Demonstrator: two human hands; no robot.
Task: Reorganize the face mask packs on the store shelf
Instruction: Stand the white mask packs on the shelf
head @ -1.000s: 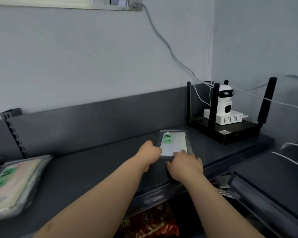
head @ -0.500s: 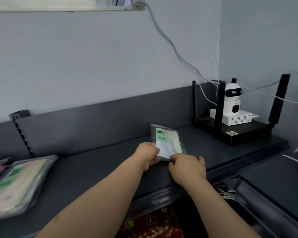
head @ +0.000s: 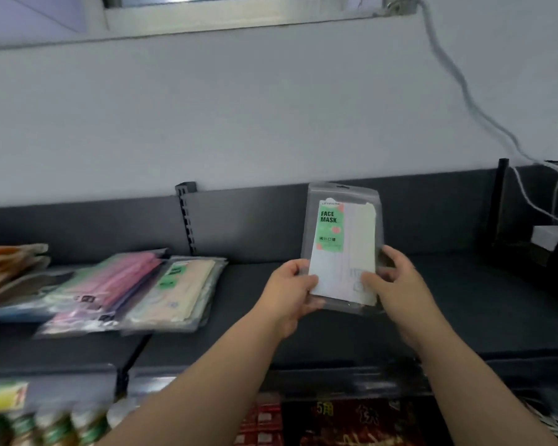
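Note:
A clear face mask pack (head: 343, 239) with a green "FACE MASK" label stands upright above the dark shelf (head: 303, 329), held off its surface. My left hand (head: 290, 294) grips its lower left corner, thumb on the front. My right hand (head: 397, 284) holds its lower right edge, fingers curled round it. To the left, several other mask packs lie flat on the shelf: a beige one with a green label (head: 174, 291) and pink ones (head: 110, 291).
More packs, orange and grey (head: 10, 272), are piled at the far left. A black router with antennas (head: 529, 239) and white cables occupy the right end. Below the shelf edge sit red snack packets (head: 351, 423) and green-topped items (head: 55, 426).
The pack lay flat on the shelf beside the router; both hands have lifted it upright and carried it left. The view has swung left, bringing the other packs into sight.

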